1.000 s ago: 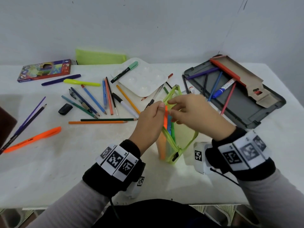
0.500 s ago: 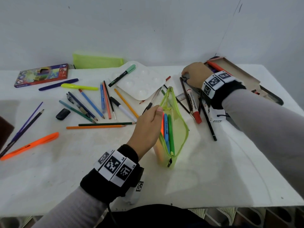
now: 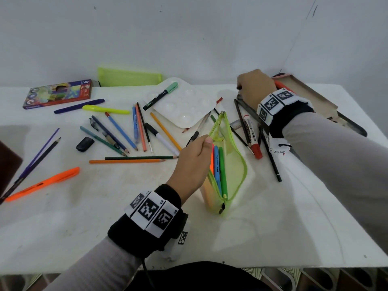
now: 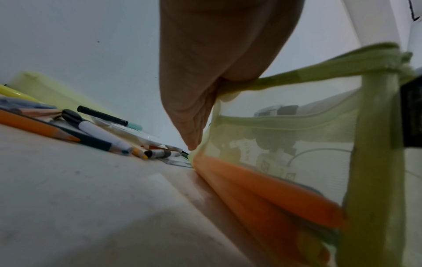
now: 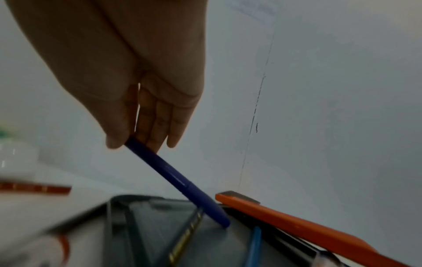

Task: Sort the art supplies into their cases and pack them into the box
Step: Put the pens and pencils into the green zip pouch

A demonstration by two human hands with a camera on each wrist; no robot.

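A yellow-green mesh pencil case (image 3: 231, 162) stands unzipped at the table's middle, with orange, blue and green markers (image 3: 221, 164) inside. My left hand (image 3: 195, 156) pinches the case's near zipper edge (image 4: 274, 79) and holds it wide. My right hand (image 3: 255, 87) is stretched to the far right over the grey box (image 5: 160, 231). There its thumb and fingers pinch the top end of a dark blue pen (image 5: 175, 180), whose lower tip rests in the box. An orange marker (image 5: 297, 227) lies along the box's far side.
Loose pens and pencils (image 3: 134, 131) lie scattered left of the case, with a white palette (image 3: 184, 106), a black eraser (image 3: 85, 144) and an orange highlighter (image 3: 44, 183). A red whiteboard marker (image 3: 252, 135) and black pencils lie right of it. A coloured-pencil box (image 3: 57, 93) and second green case (image 3: 128, 76) sit at the back.
My right hand left the case's mouth and reached back right to the grey box, where it took hold of the dark blue pen. My left hand kept its pinch on the case.
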